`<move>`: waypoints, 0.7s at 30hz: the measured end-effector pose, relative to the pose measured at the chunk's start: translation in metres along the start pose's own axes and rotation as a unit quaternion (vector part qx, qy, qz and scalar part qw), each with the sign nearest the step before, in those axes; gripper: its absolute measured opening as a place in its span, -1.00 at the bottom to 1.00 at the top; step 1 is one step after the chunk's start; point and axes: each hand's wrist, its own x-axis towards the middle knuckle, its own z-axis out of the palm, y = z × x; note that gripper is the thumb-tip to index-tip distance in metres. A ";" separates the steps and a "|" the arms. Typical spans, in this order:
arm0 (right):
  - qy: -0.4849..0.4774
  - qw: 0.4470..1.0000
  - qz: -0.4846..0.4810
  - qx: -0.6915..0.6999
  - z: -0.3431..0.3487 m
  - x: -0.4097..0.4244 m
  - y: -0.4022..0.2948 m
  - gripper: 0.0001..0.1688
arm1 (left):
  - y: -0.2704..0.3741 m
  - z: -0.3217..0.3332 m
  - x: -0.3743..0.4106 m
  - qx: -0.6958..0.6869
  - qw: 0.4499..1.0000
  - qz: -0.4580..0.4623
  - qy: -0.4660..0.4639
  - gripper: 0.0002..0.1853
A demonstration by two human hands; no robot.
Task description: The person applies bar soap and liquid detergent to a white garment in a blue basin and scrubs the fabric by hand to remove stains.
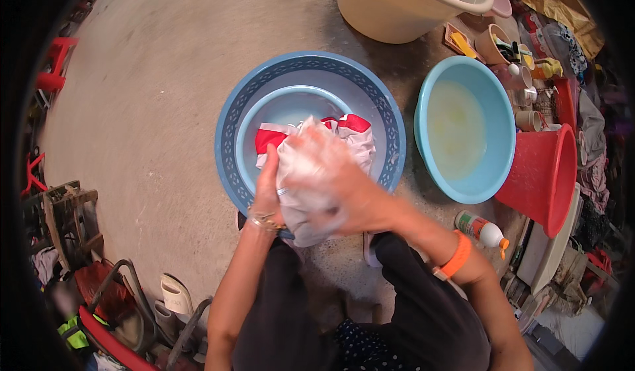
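Observation:
Bunched between my two hands is a white and red garment (305, 222), held over the front rim of a dark blue plastic tub (228, 123). My left hand (269, 187) grips its left side, thumb upward. Pressed over its right side, my right hand (337, 187) is blurred, its fingers curled into the cloth. Other folds of the garment, with red panels, lie across a smaller light blue basin (246, 123) that stands inside the tub. What the basin holds beneath the cloth is partly hidden.
To the right stands a light blue basin (503, 182) of cloudy yellowish liquid. Beyond it a red bucket (531, 182) lies tipped. A white bottle with an orange cap (491, 234) lies near my right knee. A large cream tub (382, 13) stands at the back. Slippers (176, 294) are at the lower left.

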 end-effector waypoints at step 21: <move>0.044 0.995 0.006 -0.093 0.035 0.004 -0.041 -0.49 | -0.011 0.014 -0.009 -0.072 0.997 0.019 -0.006 -0.54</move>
